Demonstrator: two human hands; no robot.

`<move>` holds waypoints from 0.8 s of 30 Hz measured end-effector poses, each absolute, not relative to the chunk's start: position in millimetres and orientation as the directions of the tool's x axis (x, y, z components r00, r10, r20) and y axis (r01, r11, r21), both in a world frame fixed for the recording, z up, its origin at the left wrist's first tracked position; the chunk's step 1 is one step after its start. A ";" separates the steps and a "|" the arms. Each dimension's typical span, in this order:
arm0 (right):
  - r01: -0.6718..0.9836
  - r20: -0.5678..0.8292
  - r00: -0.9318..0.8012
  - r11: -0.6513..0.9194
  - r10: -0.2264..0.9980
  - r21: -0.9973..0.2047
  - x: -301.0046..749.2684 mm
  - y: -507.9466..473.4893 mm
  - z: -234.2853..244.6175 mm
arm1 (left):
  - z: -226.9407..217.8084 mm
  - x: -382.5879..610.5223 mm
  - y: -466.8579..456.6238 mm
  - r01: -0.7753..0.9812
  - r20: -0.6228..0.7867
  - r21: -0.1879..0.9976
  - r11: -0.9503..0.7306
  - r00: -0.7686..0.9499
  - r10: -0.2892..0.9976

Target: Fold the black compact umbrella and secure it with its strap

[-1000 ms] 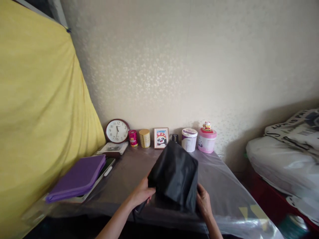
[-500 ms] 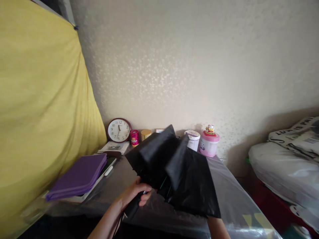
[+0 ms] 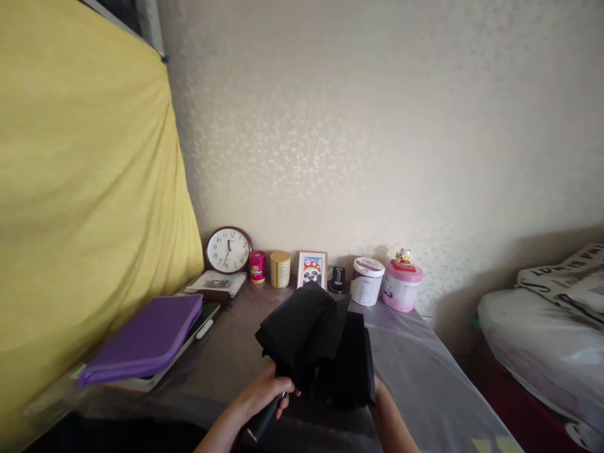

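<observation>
A black folding umbrella, partly collapsed with its cloth bunched in loose folds, is held over the near part of the table. Closed around its dark handle, my left hand grips just below the cloth, and the handle's end points down toward me. On the other side, my right hand is against the right edge of the folds. Its fingers are mostly hidden behind the cloth, though the hand appears wrapped round that edge.
Along the wall stand a clock, a pink can, a yellow tin, a panda picture frame, a white tub and a pink jar. A purple folder lies left; a plastic-wrapped bundle sits right.
The umbrella's spread cloth has been drawn in to a narrower, lower bunch. My right hand has come inward and up into view. The picture frame behind now shows.
</observation>
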State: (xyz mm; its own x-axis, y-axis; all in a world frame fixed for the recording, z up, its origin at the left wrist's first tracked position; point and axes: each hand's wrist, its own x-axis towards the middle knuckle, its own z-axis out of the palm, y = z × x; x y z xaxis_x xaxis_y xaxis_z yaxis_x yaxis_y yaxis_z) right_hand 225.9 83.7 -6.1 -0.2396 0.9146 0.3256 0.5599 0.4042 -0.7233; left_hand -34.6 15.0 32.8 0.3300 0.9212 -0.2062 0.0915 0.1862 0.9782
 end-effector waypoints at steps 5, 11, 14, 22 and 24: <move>0.394 -0.062 -0.370 0.096 0.927 -0.914 220.5 78.5 -4.0 | 21.8 -15.4 18.9 0.264 -0.207 0.954 0.141 0.245 0.947; 0.299 -0.335 -0.393 -0.225 0.857 -0.927 244.4 59.6 13.0 | 15.6 2.5 17.8 0.512 -0.176 0.857 0.054 0.191 0.966; 0.382 -0.333 -0.415 -0.170 0.847 -0.908 263.8 48.5 22.6 | 13.9 5.8 16.3 0.635 -0.101 0.772 -0.032 0.172 0.980; 0.436 -0.353 -0.311 -0.197 0.883 -0.878 309.0 18.4 5.0 | 12.3 1.5 3.4 0.761 -0.121 0.639 -0.113 0.245 0.962; 0.472 -0.363 -0.285 -0.200 0.887 -0.859 318.7 16.1 -2.6 | 11.2 -0.7 -0.5 0.780 -0.126 0.611 -0.138 0.268 0.955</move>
